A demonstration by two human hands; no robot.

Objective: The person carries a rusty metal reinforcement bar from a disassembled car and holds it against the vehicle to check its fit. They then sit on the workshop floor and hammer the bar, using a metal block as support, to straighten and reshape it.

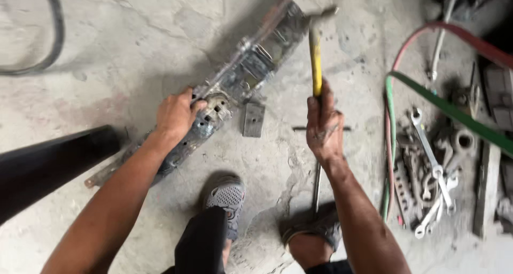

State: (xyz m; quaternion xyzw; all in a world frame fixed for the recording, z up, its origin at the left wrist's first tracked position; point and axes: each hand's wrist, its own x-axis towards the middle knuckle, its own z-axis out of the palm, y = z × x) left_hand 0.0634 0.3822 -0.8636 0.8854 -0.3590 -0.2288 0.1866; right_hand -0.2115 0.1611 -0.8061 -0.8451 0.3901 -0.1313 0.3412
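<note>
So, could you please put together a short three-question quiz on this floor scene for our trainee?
1. True or false: the right hand grips a yellow-handled hammer.
2. What does the left hand rest on?
A. a wrench
B. the long metal part
C. a hose
3. Fill in: the small metal block lies on the concrete floor, just ____ the long metal part.

Key
1. True; the hammer's head is raised near the far end of the long metal part.
2. B; the left hand presses on its middle.
3. Beside; it lies on the near side, between the two hands, and contact cannot be told.
</note>
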